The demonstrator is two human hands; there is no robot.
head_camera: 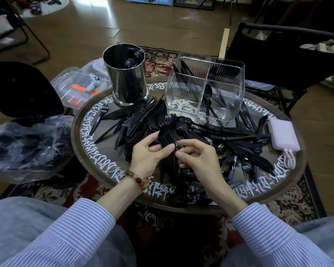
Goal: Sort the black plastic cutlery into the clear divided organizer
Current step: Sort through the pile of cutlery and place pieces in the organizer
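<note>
A round wooden worktop (289, 185) with white script round its rim carries a heap of loose black plastic cutlery (229, 135). Near its front edge both hands — left hand (149, 153), right hand (198, 157) — grip one bundle of black plastic forks (171, 132). The clear ribbed divided organizer (204, 87) stands at the far edge, some cutlery already inside.

You are wearing a shirt in fine blue and white stripes, its ribbed cuffs pushed up your forearms. Your left hand (148, 153) is carrying a bracelet (139, 180) of brown, orange and pale beads at the wrist; your right hand (197, 157) is wearing nothing.
</note>
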